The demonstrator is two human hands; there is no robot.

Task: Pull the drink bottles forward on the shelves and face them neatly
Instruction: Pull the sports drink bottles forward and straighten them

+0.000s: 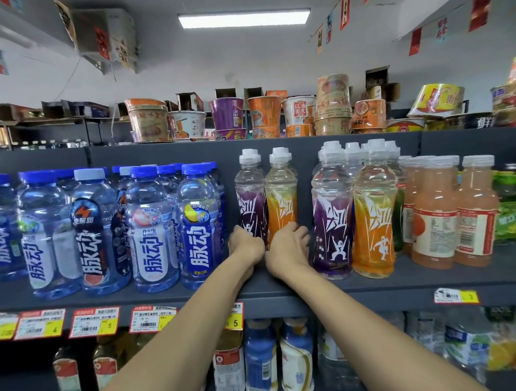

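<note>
On the dark middle shelf [285, 286], a purple-label bottle [250, 195] and an orange-label bottle [281, 194] stand set back from the front edge. My left hand [245, 246] wraps the base of the purple one. My right hand [289, 247] wraps the base of the orange one. To the right, another purple bottle [333, 221] and orange bottle [374, 222] of the same drink stand at the shelf front, with more behind them. Blue-capped bottles [151, 228] fill the left side.
Pink juice bottles [434, 213] and green-label bottles [512, 218] stand at the right. Instant noodle cups [264, 114] line the top shelf. Price tags [94, 322] hang on the shelf edge. More bottles [261, 362] stand on the shelf below.
</note>
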